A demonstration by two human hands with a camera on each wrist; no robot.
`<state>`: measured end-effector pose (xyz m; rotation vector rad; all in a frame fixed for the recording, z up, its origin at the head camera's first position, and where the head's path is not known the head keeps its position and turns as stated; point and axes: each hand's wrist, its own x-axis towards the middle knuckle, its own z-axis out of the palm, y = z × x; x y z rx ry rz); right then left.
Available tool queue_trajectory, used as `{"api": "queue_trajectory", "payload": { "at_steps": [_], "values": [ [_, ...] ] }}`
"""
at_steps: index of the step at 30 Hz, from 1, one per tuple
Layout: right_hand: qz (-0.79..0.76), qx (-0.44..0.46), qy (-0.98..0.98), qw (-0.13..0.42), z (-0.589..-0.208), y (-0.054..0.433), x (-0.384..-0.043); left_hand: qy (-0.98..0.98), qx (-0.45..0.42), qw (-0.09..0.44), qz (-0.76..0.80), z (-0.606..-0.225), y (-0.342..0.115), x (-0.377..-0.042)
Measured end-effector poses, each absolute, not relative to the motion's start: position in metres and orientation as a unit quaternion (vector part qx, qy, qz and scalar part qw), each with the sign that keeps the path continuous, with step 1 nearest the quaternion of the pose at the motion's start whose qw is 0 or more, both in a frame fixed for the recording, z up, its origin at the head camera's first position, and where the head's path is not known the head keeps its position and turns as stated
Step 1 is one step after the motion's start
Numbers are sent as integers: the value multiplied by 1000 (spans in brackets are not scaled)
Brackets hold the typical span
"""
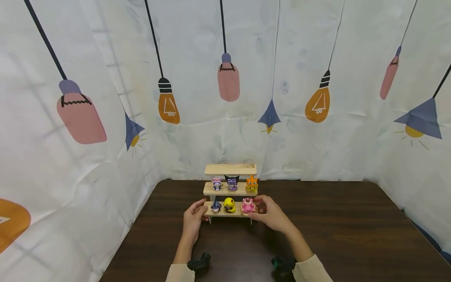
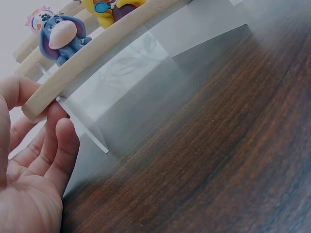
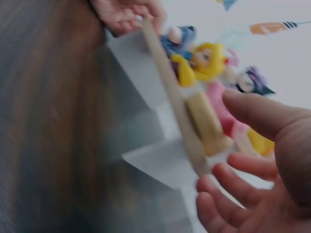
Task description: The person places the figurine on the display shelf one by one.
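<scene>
A three-tier wooden display stand [image 1: 230,169] on transparent supports [image 2: 87,126] stands on the table. My left hand [image 1: 193,220] grips the left end of its lowest tier, thumb above and fingers beneath. Beside it sits a blue donkey figurine [image 2: 63,39]. Further along that tier are a yellow figurine [image 1: 229,205] and a pink bear figurine [image 1: 248,206]. My right hand [image 1: 273,214] is at the tier's right end by the pink bear, thumb and fingers apart. In the blurred right wrist view, a tan block [image 3: 206,124] lies below the pink figurine.
On the middle tier stand a small white-and-purple figurine [image 1: 216,184], a black-and-purple figurine [image 1: 232,183] and an orange-and-yellow figurine [image 1: 251,183]. The dark wooden table [image 1: 334,227] meets a white curtain [image 1: 197,145] printed with lamps. Dark bands [image 1: 199,262] circle both wrists.
</scene>
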<state>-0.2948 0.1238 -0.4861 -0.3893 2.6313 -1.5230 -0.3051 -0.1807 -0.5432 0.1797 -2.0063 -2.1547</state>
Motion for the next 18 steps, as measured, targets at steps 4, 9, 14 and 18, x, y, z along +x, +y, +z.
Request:
{"api": "queue_trajectory", "payload": {
  "at_steps": [4, 9, 14, 18],
  "values": [
    [-484, -177, 854, 75, -479, 144, -296, -677, 62, 104, -726, -543, -181, -305],
    [-476, -205, 849, 104, -470, 172, -295, -685, 69, 114, -717, -543, -180, -305],
    [-479, -203, 848, 100, -458, 200, -291, -697, 87, 133, -700, -538, -182, -305],
    [-483, -195, 851, 65, -452, 220, -284, -739, 109, 184, -639, -522, -189, -300]
  ]
}}
